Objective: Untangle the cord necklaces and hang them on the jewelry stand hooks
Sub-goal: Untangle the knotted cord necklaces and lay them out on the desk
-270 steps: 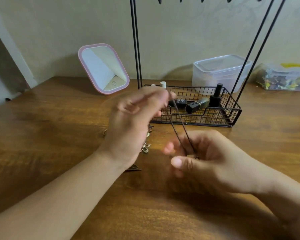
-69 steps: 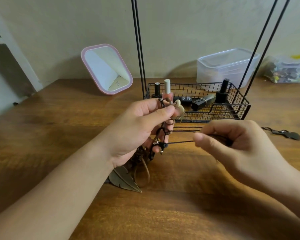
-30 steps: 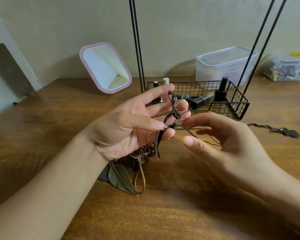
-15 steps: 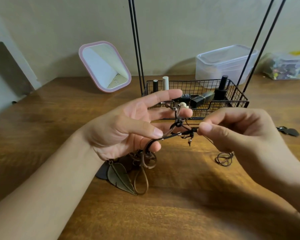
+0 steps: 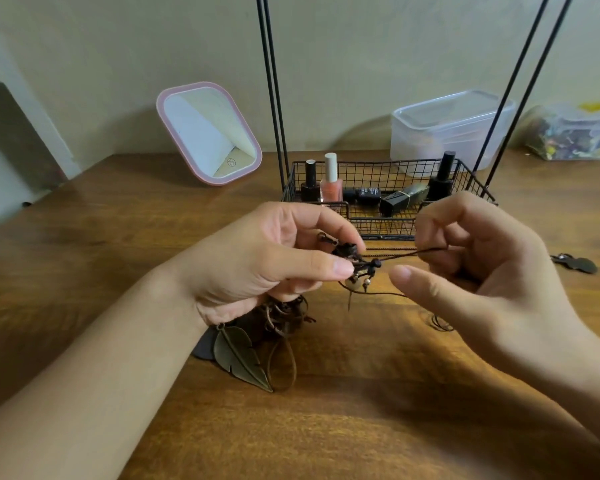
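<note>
My left hand [image 5: 267,258] pinches a knotted clump of dark cord necklaces [image 5: 352,258] between thumb and fingers, above the wooden table. A thin dark cord [image 5: 406,252] runs from the clump to my right hand [image 5: 471,265], whose curled fingers hold it while the thumb sticks out free. More tangled brown cord [image 5: 284,317] and a bronze leaf pendant [image 5: 239,355] lie under my left wrist. The black jewelry stand [image 5: 272,81] rises behind; its hooks are out of view. A dark pendant [image 5: 579,263] lies at the right.
The stand's black wire basket [image 5: 388,225] holds nail polish bottles just behind my hands. A pink-framed mirror [image 5: 208,133] leans at the back left. A clear plastic box [image 5: 451,129] and a bag of small items [image 5: 575,133] sit at the back right.
My left fingers have closed from spread to a pinch on the knot. My right hand has shifted slightly right, now holding the cord with its fingers and its thumb released.
</note>
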A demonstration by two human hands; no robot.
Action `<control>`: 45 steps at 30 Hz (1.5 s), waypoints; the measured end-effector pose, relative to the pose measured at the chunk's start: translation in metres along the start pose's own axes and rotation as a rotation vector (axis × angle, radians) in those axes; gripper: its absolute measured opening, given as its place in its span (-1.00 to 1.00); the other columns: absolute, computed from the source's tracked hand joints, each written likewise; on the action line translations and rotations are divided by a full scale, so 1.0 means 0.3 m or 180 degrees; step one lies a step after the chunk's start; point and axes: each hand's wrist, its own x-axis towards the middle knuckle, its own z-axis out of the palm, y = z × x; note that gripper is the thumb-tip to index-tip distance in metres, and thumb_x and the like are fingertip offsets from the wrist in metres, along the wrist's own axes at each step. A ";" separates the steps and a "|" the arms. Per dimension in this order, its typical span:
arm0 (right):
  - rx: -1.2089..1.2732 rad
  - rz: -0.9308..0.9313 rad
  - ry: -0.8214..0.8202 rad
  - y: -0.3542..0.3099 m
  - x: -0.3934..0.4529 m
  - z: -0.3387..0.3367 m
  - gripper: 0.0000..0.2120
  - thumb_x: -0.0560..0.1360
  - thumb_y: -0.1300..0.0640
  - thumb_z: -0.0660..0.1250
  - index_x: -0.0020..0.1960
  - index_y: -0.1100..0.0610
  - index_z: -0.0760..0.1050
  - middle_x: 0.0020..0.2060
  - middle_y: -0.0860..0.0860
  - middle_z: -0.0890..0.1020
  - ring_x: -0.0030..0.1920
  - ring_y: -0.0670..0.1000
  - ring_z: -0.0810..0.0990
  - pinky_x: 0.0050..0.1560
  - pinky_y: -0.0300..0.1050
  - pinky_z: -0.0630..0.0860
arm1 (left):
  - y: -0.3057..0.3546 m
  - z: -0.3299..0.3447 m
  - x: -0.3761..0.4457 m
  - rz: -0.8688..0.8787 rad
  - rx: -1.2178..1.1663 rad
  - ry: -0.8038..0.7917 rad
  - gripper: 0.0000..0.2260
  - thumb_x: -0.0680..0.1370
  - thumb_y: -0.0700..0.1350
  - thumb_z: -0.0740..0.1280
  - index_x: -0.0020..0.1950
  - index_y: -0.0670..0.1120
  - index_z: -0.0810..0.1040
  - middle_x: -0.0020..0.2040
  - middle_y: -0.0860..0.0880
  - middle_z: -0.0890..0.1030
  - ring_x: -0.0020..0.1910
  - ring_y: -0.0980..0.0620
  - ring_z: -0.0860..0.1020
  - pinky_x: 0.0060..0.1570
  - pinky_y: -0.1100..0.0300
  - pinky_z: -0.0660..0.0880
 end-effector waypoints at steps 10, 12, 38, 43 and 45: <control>-0.0708 -0.0069 -0.0059 -0.007 0.002 0.032 -0.88 0.42 -0.20 0.43 -0.11 -0.19 0.65 -0.32 -0.09 0.40 -0.34 -0.06 0.39 -0.37 -0.30 0.29 | -0.002 0.023 0.000 0.0094 0.0175 -0.0010 -0.83 0.42 -0.27 0.43 -0.08 -0.03 0.67 -0.30 -0.13 0.45 -0.50 0.17 0.35 -0.55 0.37 0.21; -0.0623 -0.0002 -0.0135 -0.001 0.004 0.030 -0.88 0.42 -0.19 0.42 -0.11 -0.18 0.64 -0.31 -0.05 0.44 -0.34 -0.04 0.41 -0.36 -0.32 0.31 | -0.002 0.020 0.000 0.0082 0.0193 0.0015 -0.85 0.44 -0.25 0.42 -0.07 -0.03 0.67 -0.34 -0.08 0.43 -0.49 0.15 0.34 -0.55 0.35 0.18; -0.0022 0.0448 -0.0692 0.040 0.041 -0.029 -0.63 0.54 -0.16 0.19 -0.21 0.08 0.56 -0.01 -0.08 0.53 -0.09 -0.17 0.52 -0.18 -0.47 0.39 | -0.016 -0.016 0.016 0.0328 0.0885 0.0771 -0.88 0.46 -0.07 0.43 -0.09 -0.09 0.68 -0.45 -0.04 0.41 -0.44 0.04 0.28 -0.46 0.30 0.27; -0.0029 0.0382 -0.0755 0.034 0.045 -0.039 -0.59 0.55 -0.24 0.20 -0.23 0.06 0.54 0.02 -0.09 0.55 0.01 -0.09 0.53 -0.04 -0.36 0.41 | -0.014 -0.012 0.016 0.0267 0.0751 0.0831 -0.81 0.44 -0.06 0.42 -0.07 -0.17 0.65 -0.40 -0.13 0.31 -0.47 0.08 0.22 -0.51 0.34 0.22; -0.0021 0.0380 -0.0757 0.037 0.045 -0.041 -0.59 0.54 -0.23 0.20 -0.24 0.06 0.54 0.00 -0.08 0.57 0.03 -0.04 0.55 -0.02 -0.29 0.45 | -0.016 -0.011 0.018 0.0237 0.0775 0.0878 -0.87 0.49 -0.10 0.41 -0.07 -0.15 0.64 -0.40 -0.11 0.30 -0.48 0.09 0.22 -0.51 0.35 0.21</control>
